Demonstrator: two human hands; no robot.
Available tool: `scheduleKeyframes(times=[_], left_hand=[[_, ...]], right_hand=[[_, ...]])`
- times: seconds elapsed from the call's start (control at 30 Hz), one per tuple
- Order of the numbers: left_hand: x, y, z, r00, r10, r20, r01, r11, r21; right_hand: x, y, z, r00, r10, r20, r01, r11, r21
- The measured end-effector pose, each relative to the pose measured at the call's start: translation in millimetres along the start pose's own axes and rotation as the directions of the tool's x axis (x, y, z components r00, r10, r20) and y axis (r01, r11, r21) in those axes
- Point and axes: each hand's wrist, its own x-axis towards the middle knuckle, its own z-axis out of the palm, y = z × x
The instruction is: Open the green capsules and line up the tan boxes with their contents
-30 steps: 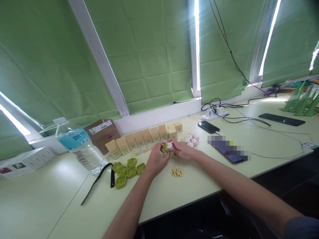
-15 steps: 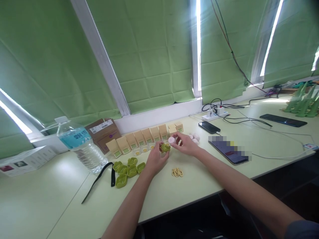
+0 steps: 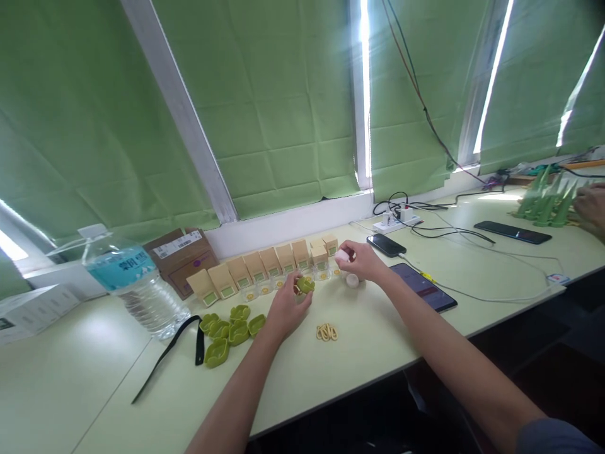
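My left hand (image 3: 287,305) is closed around a small olive-green cup-shaped piece (image 3: 305,285), held just above the table. To its right, my right hand (image 3: 362,260) pinches a pale pink round piece (image 3: 342,255) between thumb and fingertips. Just below that hand, another pale round piece (image 3: 352,280) rests on the table; more may be hidden behind the hand. Several loose green cup-shaped pieces (image 3: 239,332) lie left of my left forearm. A small pile of yellowish rings (image 3: 327,332) sits between my forearms.
Small tan cartons (image 3: 258,268) with clear fronts stand in a row behind my hands. At left are a water bottle (image 3: 130,277), a brown box (image 3: 182,261) and a black strap (image 3: 199,340). Phones (image 3: 385,244), a tablet-like device (image 3: 420,287) and cables lie right. Another person's hand (image 3: 590,208) is beside green spikes (image 3: 548,202).
My right hand has moved right, away from the green piece, with a pink round piece in its fingers. The view has turned slightly right, and another person's hand has appeared at the right edge.
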Motion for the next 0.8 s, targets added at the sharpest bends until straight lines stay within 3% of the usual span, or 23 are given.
scheduleKeyframes(times=[0.13,0.3,0.57,0.8], left_hand=[[-1.1,2.5,-1.5,1.0,0.006,0.006,-0.006,1.0,0.006],[-3.5,5.1,-1.4,1.0,0.001,0.01,-0.001,1.0,0.01],[-4.0,3.9,-1.2,1.0,-0.004,0.026,0.004,1.0,0.009],[-3.4,2.6,0.3,0.999,-0.015,0.044,0.014,1.0,0.018]], right_hand=[[-9.8,7.6,-24.7,0.972,0.082,0.218,-0.042,0.982,-0.182],[-29.0,24.9,-48.4,0.934,0.078,0.35,0.017,0.965,-0.261],[-36.6,30.9,-60.0,0.91,0.164,0.381,0.016,0.904,-0.428],[-38.9,42.8,-67.6,0.883,0.216,0.417,0.004,0.885,-0.466]])
